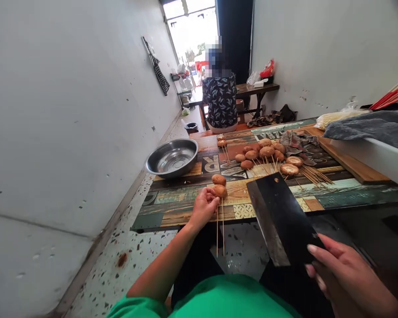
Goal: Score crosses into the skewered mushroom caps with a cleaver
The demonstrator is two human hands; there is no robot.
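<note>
L hand (204, 207), ctr of frame: thumb + fingers pinched on lower of 2 mushrooms (220, 191) on 2 sticks (223, 229), over near edge of table (182, 210). R hand (348, 265), lower rt: fingers closed round cleaver (281, 216), blade pointing up-left. Mushroom pile (267, 152) w/ sticks, rt of ctr; metal bowl (177, 162) L of ctr.

A round silver metal basin (172, 161) stands left on the multicoloured rectangular patchwork table (179, 197). Round brown mushrooms (267, 151) lie between it and a flat brown wooden board (358, 164).
</note>
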